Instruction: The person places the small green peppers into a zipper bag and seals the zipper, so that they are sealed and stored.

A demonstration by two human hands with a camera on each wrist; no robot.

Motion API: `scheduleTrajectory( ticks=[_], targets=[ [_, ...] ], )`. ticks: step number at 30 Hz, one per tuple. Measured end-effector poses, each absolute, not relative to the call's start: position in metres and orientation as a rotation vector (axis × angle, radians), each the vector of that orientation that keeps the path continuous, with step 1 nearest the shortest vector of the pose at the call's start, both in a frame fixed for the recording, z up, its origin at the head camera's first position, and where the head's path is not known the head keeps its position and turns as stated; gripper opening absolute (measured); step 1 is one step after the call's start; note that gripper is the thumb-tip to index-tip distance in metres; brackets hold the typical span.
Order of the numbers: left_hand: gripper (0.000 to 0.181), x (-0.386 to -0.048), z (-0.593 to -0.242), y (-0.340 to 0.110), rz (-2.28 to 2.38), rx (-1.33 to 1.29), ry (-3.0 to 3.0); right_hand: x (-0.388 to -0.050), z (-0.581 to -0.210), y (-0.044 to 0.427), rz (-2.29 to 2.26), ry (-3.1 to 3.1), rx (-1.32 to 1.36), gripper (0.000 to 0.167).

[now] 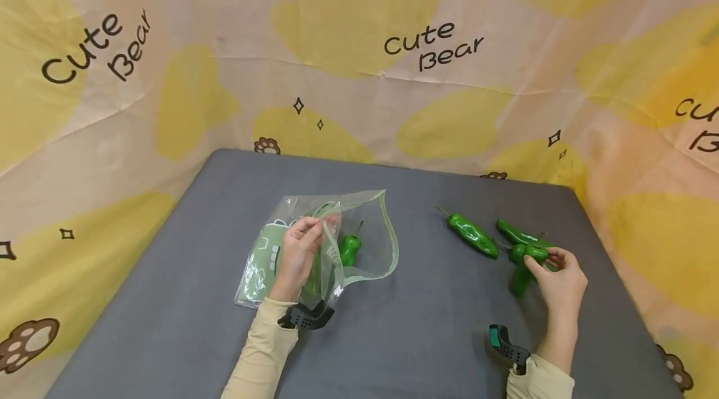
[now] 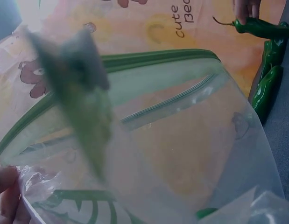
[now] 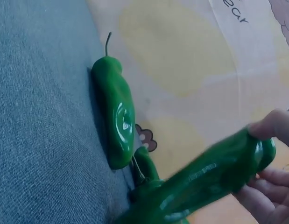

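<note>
My left hand point(image 1: 298, 255) pinches the green-trimmed edge of a clear zip bag point(image 1: 373, 249), whose mouth gapes to the right. Inside the bag lies a green pepper point(image 1: 350, 251), its stem pointing up. The left wrist view shows the bag's green rim point(image 2: 158, 57) spread wide, with fingers point(image 2: 5, 179) at its lower left corner. On the right, my right hand point(image 1: 564, 280) holds a glossy green pepper point(image 3: 205, 175) between thumb and fingers. Beneath and behind it is another pepper point(image 1: 517, 233). A further pepper point(image 1: 473, 235) lies to its left, stem toward the back.
A grey cloth-covered table point(image 1: 415, 336) carries everything. Patterned fabric point(image 1: 348, 43) with printed lettering rises behind and at both sides. Green printing point(image 1: 266, 261) marks the left part of the bag. Each wrist wears a black mount point(image 1: 306, 316).
</note>
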State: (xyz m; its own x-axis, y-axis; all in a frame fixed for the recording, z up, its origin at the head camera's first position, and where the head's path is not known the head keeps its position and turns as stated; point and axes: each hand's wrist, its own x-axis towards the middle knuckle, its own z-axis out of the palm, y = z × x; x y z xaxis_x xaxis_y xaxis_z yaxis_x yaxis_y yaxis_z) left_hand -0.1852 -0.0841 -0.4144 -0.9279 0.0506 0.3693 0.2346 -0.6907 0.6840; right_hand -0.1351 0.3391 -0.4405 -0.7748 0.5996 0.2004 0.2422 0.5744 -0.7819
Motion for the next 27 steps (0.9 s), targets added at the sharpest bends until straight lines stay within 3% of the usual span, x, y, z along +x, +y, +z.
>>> scheduleTrajectory(
  ticks=[5,8,15,27],
  targets=[
    [0.027,-0.185,-0.416,-0.084,-2.741,-0.573,-1.198,-0.156,-0.493,0.378,1.097,-2.325,-0.571,0.05],
    [0.026,-0.186,-0.415,-0.084,-2.736,-0.584,-1.193,-0.162,-0.506,0.388,1.097,-2.31,-0.48,0.052],
    [0.023,-0.183,-0.413,-0.085,-2.761,-0.573,-1.178,-0.165,-0.509,0.384,1.04,-2.224,-0.51,0.046],
    [0.027,-0.18,-0.414,-0.085,-2.807,-0.543,-1.219,-0.163,-0.501,0.372,1.044,-2.296,-0.455,0.05]
  ],
)
